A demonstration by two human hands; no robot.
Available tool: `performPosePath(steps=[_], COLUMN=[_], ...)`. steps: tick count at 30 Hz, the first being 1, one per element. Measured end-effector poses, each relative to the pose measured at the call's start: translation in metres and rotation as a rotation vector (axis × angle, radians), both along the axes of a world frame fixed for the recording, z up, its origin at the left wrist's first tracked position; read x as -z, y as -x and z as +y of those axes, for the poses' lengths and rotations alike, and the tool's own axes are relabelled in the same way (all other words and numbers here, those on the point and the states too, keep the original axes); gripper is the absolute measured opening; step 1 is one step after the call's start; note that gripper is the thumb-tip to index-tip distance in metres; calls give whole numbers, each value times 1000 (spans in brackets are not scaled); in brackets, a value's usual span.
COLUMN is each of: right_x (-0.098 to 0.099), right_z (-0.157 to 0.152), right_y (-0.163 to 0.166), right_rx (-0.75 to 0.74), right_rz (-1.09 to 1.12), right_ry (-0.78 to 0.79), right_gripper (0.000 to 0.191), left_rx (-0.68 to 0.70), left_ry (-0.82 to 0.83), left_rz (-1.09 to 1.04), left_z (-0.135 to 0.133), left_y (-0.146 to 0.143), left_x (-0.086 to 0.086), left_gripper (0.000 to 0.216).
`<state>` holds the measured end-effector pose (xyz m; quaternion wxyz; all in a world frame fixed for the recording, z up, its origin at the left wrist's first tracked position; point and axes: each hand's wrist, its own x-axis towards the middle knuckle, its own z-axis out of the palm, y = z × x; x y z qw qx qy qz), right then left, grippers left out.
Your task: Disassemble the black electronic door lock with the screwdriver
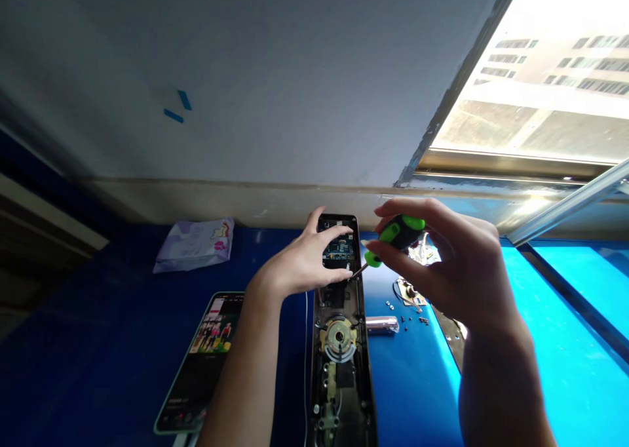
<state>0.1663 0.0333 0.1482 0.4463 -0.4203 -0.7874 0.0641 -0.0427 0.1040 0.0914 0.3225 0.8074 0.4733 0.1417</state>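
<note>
An opened door-lock body (340,342) lies lengthwise on the blue table, its circuit board (339,247) and brass round mechanism (339,335) exposed. My left hand (307,260) rests on the lock's upper part, fingers curled over the circuit board. My right hand (442,257) grips a green-and-black screwdriver (396,236) by its handle. The screwdriver's tip points down-left at the board's lower right edge.
A phone (204,362) with a lit screen lies left of the lock. A tissue pack (194,244) sits at the back left. Several small screws (410,319), a metal cylinder (382,325) and a metal plate (410,293) lie right of the lock. A window frame (565,211) runs along the right.
</note>
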Motion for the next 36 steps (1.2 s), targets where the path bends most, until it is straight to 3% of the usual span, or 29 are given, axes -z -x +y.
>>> performPosePath(steps=[7, 14, 23, 30, 36], right_x=[-4, -4, -3, -6, -10], right_z=[-7, -12, -12, -16, -17], right_y=[0, 11, 20, 12, 7], right_rx=[-107, 75, 197, -2, -82], right_rz=[-83, -118, -97, -120, -182], right_ry=[23, -74, -102, -2, 1], right_gripper=[24, 18, 10, 21, 20], left_rx=[23, 14, 19, 31, 33], left_ry=[-9, 21, -18, 17, 19], left_rz=[-35, -16, -18, 1, 8], left_z=[2, 2, 2, 1, 1], left_y=[2, 2, 0, 0, -2], left_x=[0, 0, 4, 1, 0], left_gripper=[72, 79, 76, 79, 75])
